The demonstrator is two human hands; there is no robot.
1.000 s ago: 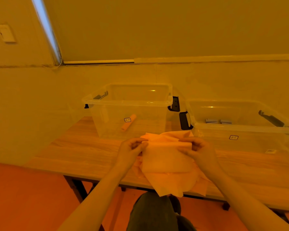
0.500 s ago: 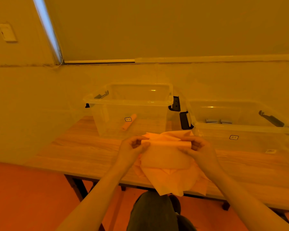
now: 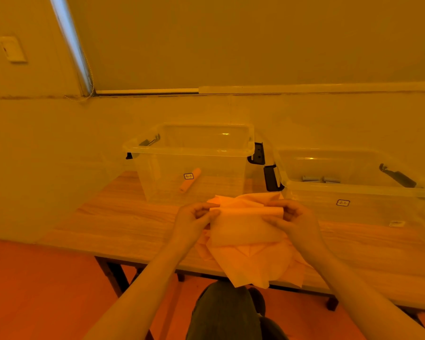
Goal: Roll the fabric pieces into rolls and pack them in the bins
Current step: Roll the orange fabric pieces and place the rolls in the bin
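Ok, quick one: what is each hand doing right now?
Left hand: closed, pinching the left end of the rolled top edge of the orange fabric sheet.
Right hand: closed, pinching the right end.

two clear bins stand along the far edge of the surface (image 3: pixel 123 217), the left bin (image 3: pixel 192 153) and the right bin (image 3: pixel 353 190) nearly touching, their dark latches filling the gap. both are open on top. the left part of the surface lies bare; a heap of orange fabric (image 3: pixel 250 253) covers the near edge at the middle.
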